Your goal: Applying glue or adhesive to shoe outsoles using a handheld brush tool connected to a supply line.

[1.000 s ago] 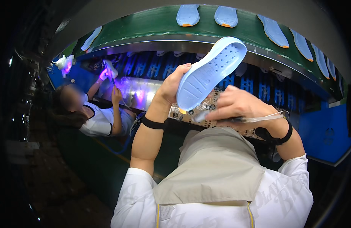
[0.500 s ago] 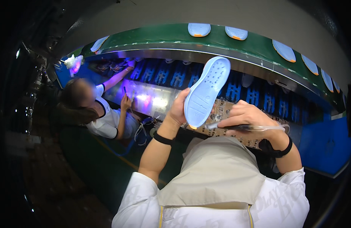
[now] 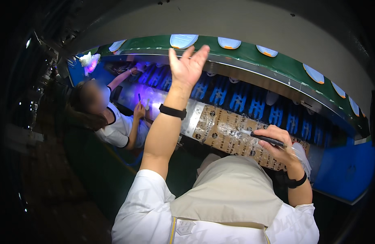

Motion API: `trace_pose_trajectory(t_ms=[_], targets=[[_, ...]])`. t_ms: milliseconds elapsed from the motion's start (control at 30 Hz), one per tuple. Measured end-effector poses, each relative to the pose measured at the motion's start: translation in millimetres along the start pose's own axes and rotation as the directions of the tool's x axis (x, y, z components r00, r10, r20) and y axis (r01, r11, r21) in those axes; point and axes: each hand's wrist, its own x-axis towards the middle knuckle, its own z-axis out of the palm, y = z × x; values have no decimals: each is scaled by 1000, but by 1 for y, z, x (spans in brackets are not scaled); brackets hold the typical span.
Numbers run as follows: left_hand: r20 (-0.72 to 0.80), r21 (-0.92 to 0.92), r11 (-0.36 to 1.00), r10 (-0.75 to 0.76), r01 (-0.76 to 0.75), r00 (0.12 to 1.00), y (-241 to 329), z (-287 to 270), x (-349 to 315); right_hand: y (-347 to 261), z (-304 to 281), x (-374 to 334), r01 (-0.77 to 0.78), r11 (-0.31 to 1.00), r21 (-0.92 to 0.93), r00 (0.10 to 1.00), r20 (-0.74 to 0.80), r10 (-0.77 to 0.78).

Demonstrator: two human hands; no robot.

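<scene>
My left hand (image 3: 189, 67) is raised at the near edge of the green conveyor belt (image 3: 272, 67), fingers spread and palm showing, with nothing in it. Just beyond its fingertips a light blue shoe sole (image 3: 183, 40) with an orange tip lies on the belt. Low on the right, my right hand (image 3: 275, 142) grips a brush (image 3: 268, 139) by its black handle. Its pale tip points left, above a worktop covered in printed brown tape (image 3: 224, 128). A clear tube (image 3: 300, 152) runs back from the brush past my wrist.
More blue soles (image 3: 266, 51) are spaced along the belt. Under it stands a row of blue racks (image 3: 238, 97). At left a co-worker (image 3: 118, 118) sits at the same bench under purple light, a slim tool in one hand. A blue cabinet (image 3: 346, 166) stands at right.
The sole that my left hand held has left it; that hand has risen to the belt and opened. My right hand, still holding the brush, has moved slightly down and right.
</scene>
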Motion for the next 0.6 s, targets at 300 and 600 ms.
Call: trace_pose_trajectory(t_ms=[300,600], targets=[[-171,624,778,42,76,984,-9,-73,-14,9,15,-12,-118,991,68,993,20,117],[-49,799,593,226,-98,973,31,-69,-15,4,22,-4,-123,991,56,991,51,120]])
